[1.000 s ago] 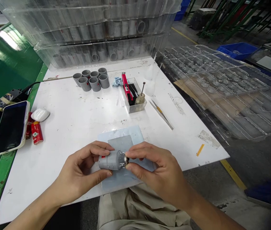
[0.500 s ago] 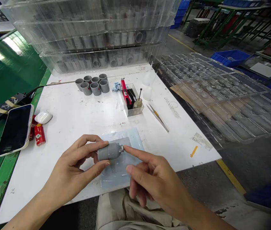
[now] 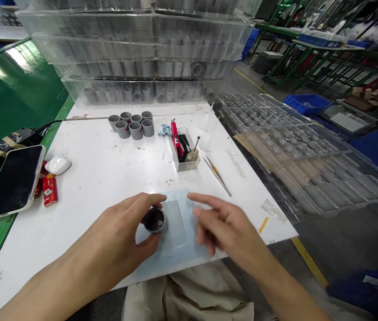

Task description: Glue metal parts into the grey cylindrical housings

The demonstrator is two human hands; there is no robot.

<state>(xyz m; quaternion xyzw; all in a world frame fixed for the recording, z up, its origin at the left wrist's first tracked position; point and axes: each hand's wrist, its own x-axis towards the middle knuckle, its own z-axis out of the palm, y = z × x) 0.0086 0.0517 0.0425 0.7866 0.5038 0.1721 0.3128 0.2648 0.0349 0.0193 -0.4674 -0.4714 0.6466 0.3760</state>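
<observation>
My left hand grips a small grey cylindrical motor, its dark end turned toward me, just above a pale blue mat near the table's front edge. Thumb and fingers wrap round its body. My right hand hovers a little to the right of the motor with fingers apart and loosely stretched, holding nothing; it is slightly smeared by motion.
Several grey cylinders stand at the back of the white table, beside a clear box of tools and tweezers. A phone, a white case and a red lighter lie left. Clear trays stretch right; stacked trays rise behind.
My right hand has let go of the motor's shaft end and drawn away to the right. My left hand has turned the motor so its end faces me.
</observation>
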